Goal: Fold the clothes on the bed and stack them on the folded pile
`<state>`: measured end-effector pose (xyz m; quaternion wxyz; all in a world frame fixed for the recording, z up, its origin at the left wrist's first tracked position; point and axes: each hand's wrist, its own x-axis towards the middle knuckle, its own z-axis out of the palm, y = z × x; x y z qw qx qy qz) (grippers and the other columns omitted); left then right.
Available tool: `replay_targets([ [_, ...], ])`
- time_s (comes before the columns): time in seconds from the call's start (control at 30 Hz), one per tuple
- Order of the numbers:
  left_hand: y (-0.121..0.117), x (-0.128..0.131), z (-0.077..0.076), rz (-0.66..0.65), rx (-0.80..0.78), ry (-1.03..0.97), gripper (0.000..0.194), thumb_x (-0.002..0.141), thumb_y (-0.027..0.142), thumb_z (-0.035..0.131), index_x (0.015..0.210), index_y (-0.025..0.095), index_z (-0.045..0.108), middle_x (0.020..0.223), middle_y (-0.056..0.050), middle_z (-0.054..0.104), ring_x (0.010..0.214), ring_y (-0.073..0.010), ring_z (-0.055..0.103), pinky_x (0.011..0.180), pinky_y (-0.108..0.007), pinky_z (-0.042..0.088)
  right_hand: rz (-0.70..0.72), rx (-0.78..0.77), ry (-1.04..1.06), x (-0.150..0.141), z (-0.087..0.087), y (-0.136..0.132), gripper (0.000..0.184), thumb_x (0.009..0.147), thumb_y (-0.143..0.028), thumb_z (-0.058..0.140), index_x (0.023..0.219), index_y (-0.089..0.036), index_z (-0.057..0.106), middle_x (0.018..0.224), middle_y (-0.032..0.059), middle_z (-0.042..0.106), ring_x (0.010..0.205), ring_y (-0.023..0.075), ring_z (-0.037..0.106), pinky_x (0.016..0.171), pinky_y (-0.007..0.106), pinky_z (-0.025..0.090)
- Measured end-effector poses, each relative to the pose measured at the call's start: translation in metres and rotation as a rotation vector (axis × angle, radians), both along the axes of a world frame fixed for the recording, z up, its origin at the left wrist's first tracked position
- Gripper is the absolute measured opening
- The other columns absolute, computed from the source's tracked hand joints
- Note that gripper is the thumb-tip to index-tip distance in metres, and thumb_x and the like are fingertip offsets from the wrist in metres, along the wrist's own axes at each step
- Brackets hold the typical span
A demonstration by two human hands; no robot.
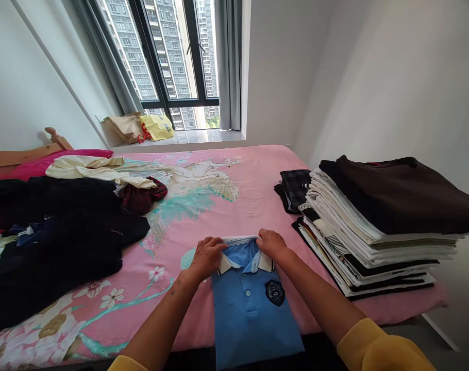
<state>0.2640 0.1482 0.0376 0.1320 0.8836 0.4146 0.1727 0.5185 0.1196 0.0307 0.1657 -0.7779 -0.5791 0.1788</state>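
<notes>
A blue polo shirt (253,330) with a cream collar and a dark badge lies folded into a narrow panel, front side up. Its upper part rests on the pink bedsheet, and its lower end reaches past the bed's near edge. My left hand (208,256) is closed on the collar's left corner. At the collar's right corner, my right hand (271,243) is closed in the same way. Between them the collar's back edge is stretched fairly straight. The fingertips are partly hidden behind the collar.
A tall stack of folded clothes (373,247) stands on the bed's right side, with a smaller dark checked pile (295,185) beside it. Loose dark clothes (64,242) are heaped at the left. A paper bag (124,128) and a yellow bag (157,127) sit on the windowsill.
</notes>
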Motion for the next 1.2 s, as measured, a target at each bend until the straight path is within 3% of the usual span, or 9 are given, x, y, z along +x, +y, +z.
replay_targets([
  [0.1, -0.005, 0.005, 0.001, -0.072, 0.107, 0.059, 0.033, 0.072, 0.009, 0.049, 0.091, 0.027, 0.069, 0.101, -0.004, 0.066, 0.104, -0.0248, 0.051, 0.091, -0.043, 0.035, -0.08, 0.013, 0.099, -0.007, -0.009, 0.008, 0.021, 0.08, -0.03, 0.047, 0.092, -0.019, 0.06, 0.089, 0.0076, 0.067, 0.083, 0.0201, 0.061, 0.066, 0.027, 0.039],
  [0.27, -0.026, 0.009, 0.003, -0.121, 0.156, 0.015, 0.039, 0.068, 0.013, 0.055, 0.104, 0.026, 0.063, 0.114, -0.005, 0.061, 0.115, -0.0253, 0.045, 0.1, -0.043, 0.028, -0.144, 0.026, 0.271, -0.008, -0.024, 0.006, 0.028, 0.08, -0.036, 0.05, 0.098, -0.017, 0.058, 0.09, 0.0069, 0.067, 0.082, 0.0181, 0.062, 0.066, 0.025, 0.042],
  [0.4, -0.04, 0.023, -0.001, -0.198, 0.147, 0.016, 0.024, 0.075, 0.027, 0.058, 0.098, 0.028, 0.065, 0.111, -0.004, 0.062, 0.116, -0.0256, 0.045, 0.103, -0.046, 0.022, -0.159, 0.081, 0.332, -0.005, -0.017, -0.016, 0.044, 0.079, -0.039, 0.052, 0.115, -0.013, 0.05, 0.1, 0.0104, 0.064, 0.086, 0.0187, 0.062, 0.072, 0.027, 0.045],
  [0.5, -0.039, 0.037, -0.01, -0.12, 0.108, 0.02, 0.013, 0.08, 0.028, 0.055, 0.083, 0.025, 0.067, 0.093, -0.003, 0.065, 0.102, -0.023, 0.052, 0.1, -0.045, 0.024, -0.191, 0.296, 0.341, -0.011, -0.009, -0.048, 0.044, 0.076, -0.038, 0.055, 0.114, -0.016, 0.051, 0.112, 0.0122, 0.059, 0.099, 0.0221, 0.057, 0.081, 0.031, 0.045],
  [0.57, -0.035, 0.043, -0.017, -0.063, 0.073, 0.006, 0.013, 0.08, 0.028, 0.055, 0.079, 0.024, 0.066, 0.087, -0.003, 0.065, 0.094, -0.0218, 0.054, 0.099, -0.045, 0.025, -0.197, 0.298, 0.481, -0.022, -0.009, -0.075, 0.03, 0.078, -0.042, 0.052, 0.096, -0.019, 0.058, 0.096, 0.0091, 0.063, 0.086, 0.0214, 0.061, 0.071, 0.031, 0.047],
  [0.7, -0.031, 0.044, -0.024, -0.053, 0.043, -0.027, 0.012, 0.079, 0.028, 0.055, 0.081, 0.022, 0.066, 0.086, -0.004, 0.064, 0.089, -0.0209, 0.055, 0.096, -0.042, 0.03, -0.233, -0.096, 0.983, -0.054, -0.019, -0.115, 0.027, 0.079, -0.044, 0.049, 0.083, -0.019, 0.056, 0.061, -0.0002, 0.059, 0.038, 0.0124, 0.05, 0.033, 0.023, 0.035],
  [0.87, -0.033, 0.037, -0.02, -0.106, 0.028, -0.033, 0.014, 0.079, 0.02, 0.053, 0.086, 0.022, 0.065, 0.091, -0.004, 0.065, 0.092, -0.0197, 0.053, 0.091, -0.036, 0.035, -0.579, -0.012, 1.574, -0.085, -0.022, -0.11, 0.023, 0.076, -0.038, 0.058, 0.087, -0.021, 0.048, 0.07, -0.0033, 0.059, 0.044, 0.0074, 0.052, 0.034, 0.017, 0.035],
  [1.03, -0.031, 0.038, -0.019, -0.065, 0.021, -0.031, 0.017, 0.082, 0.028, 0.051, 0.081, 0.021, 0.066, 0.088, -0.006, 0.064, 0.088, -0.021, 0.054, 0.085, -0.036, 0.038, -0.56, 0.261, 1.254, -0.095, -0.025, -0.082, 0.023, 0.073, -0.043, 0.058, 0.073, -0.023, 0.046, 0.052, -0.0083, 0.043, 0.038, 0.0086, 0.042, 0.032, 0.021, 0.031],
  [1.2, -0.027, 0.039, -0.017, -0.067, -0.039, -0.034, 0.017, 0.079, 0.028, 0.053, 0.084, 0.025, 0.069, 0.085, -0.003, 0.069, 0.089, -0.0212, 0.057, 0.09, -0.037, 0.036, -0.346, 0.419, 0.809, -0.096, -0.036, -0.072, 0.018, 0.069, -0.038, 0.058, 0.073, -0.021, 0.056, 0.069, 0.0022, 0.064, 0.063, 0.0175, 0.059, 0.057, 0.027, 0.046],
])
